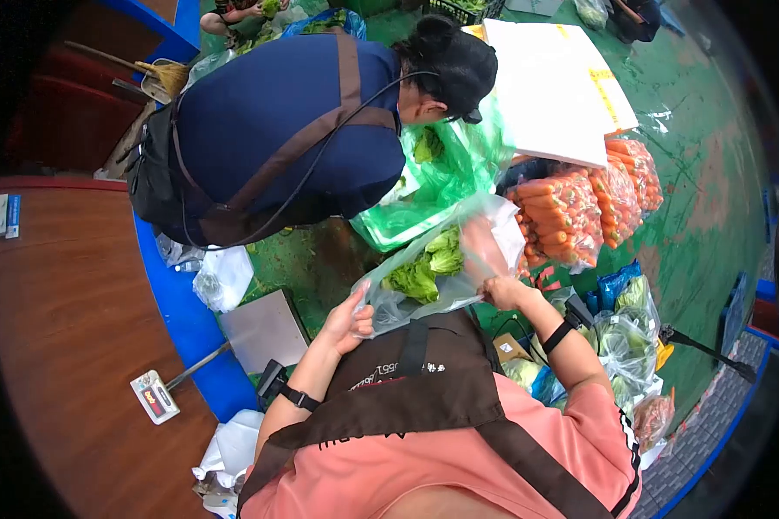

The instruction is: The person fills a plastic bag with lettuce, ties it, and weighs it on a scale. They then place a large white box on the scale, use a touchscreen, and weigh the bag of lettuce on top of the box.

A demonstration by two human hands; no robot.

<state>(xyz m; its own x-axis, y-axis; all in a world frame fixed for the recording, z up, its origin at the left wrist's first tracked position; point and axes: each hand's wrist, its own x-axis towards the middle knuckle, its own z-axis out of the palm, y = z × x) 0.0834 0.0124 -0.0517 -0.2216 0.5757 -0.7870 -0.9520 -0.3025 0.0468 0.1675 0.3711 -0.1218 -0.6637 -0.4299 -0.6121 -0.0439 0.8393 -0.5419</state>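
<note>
A clear plastic bag (389, 303) is stretched between my hands in front of my brown apron, with green leafy lettuce (426, 266) inside. My left hand (348, 320) is closed on the bag's left edge, thumb up. On the other side, my right hand (502, 292) grips the right edge with bent fingers. A pinkish shape shows through the film near the lettuce; I cannot make out what it is. Just beyond the bag is a green plastic liner (407, 216) with more greens (428, 145) in it.
A co-worker in a navy shirt (277, 130) bends over the liner. Bagged carrots (563, 216) and a white foam box (545, 86) are at the right. Bagged vegetables (623, 346) lie by my right arm. A platform scale (267, 330) with its display (155, 397) is left.
</note>
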